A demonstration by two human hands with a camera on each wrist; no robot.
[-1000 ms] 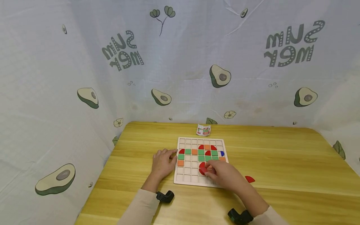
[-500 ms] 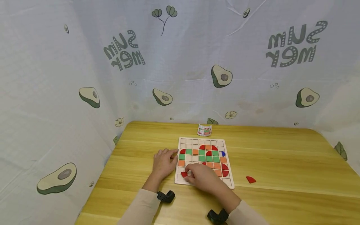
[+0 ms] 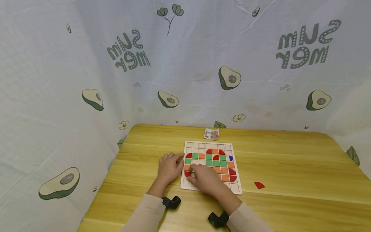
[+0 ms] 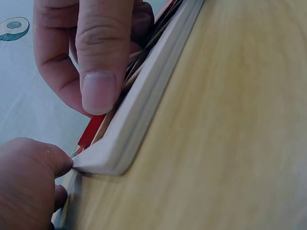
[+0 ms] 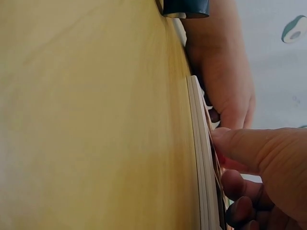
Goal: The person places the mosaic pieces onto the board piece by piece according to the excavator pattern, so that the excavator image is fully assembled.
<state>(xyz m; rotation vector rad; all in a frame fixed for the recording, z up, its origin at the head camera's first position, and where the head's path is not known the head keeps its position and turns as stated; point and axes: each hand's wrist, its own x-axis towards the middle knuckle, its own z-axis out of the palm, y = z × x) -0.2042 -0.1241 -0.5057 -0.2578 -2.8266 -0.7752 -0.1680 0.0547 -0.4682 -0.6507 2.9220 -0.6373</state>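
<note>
In the head view a pale wooden grid board [image 3: 207, 190] lies on the table, with green, orange and red pieces set in several squares. My right hand [image 3: 207, 180] reaches over its lower left part, thumb and forefinger pinching a red quarter-circle piece [image 3: 187, 174] in the left column. The left wrist view shows that red piece [image 4: 90, 132] beneath the fingertips. My left hand [image 3: 169, 167] rests beside the board, its fingers touching the left edge. The right hand hides some of the squares and pieces below it.
Off the board's right side lies a loose red quarter-circle piece [image 3: 259, 185]. Behind the board is a small printed pattern card [image 3: 211, 133]. A small blue piece [image 3: 230, 158] sits in the right column. A printed cloth [image 3: 197, 64] hangs behind the table.
My right hand has moved left across the board, then slightly up the left column, carrying a red piece. The left hand stays at the board's edge.
</note>
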